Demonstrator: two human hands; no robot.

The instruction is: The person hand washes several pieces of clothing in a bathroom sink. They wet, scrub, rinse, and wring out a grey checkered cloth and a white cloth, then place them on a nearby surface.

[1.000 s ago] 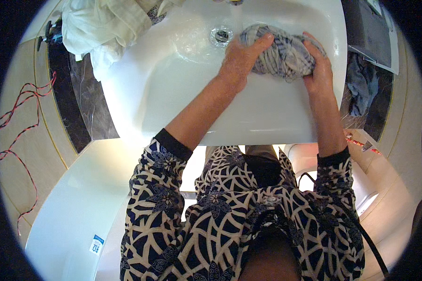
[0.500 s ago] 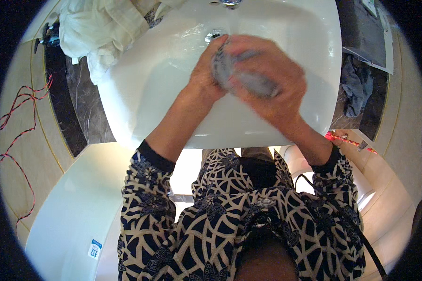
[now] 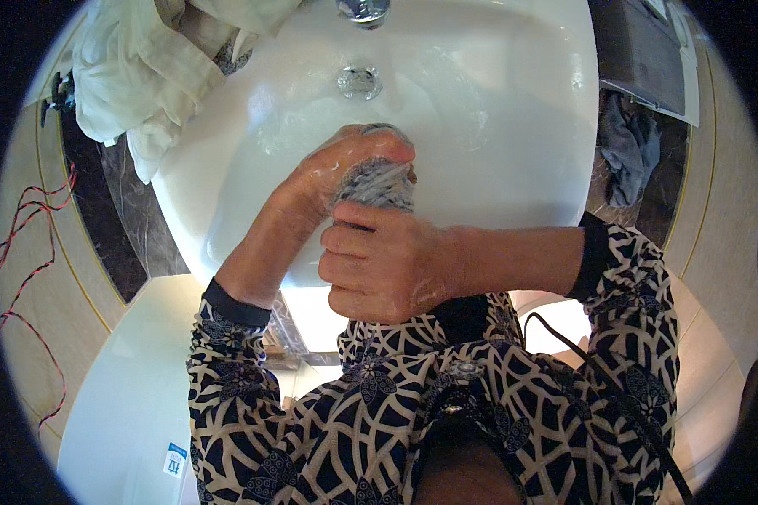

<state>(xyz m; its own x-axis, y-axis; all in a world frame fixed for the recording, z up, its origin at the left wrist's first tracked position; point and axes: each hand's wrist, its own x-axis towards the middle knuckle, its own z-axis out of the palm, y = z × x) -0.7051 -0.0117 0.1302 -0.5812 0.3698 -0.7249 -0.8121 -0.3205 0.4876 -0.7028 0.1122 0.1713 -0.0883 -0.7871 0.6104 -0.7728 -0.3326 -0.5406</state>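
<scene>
A wet grey cloth (image 3: 377,187) is bunched and stretched between my two hands, above the near part of a white washbasin (image 3: 514,160). Its folds look twisted; what kind of cloth it is I cannot make out. My left hand (image 3: 345,164) grips the upper end, thumb toward the right, with a little foam on the skin. Closed into a fist, my right hand (image 3: 387,261) holds the lower end at the basin's near edge. Beyond them are the drain (image 3: 360,82) and the chrome tap (image 3: 364,10).
White fabric (image 3: 143,76) is heaped over the basin's left side. To the right, a dark grey cloth (image 3: 630,151) lies on the dark stone counter, near a grey box (image 3: 644,59). Red-and-black wire (image 3: 38,206) trails at far left, above a pale tub (image 3: 118,396).
My hands have moved nearer to me and slightly left. The right hand has dropped below the left, and the cloth between them is now pulled tight. The drain is uncovered.
</scene>
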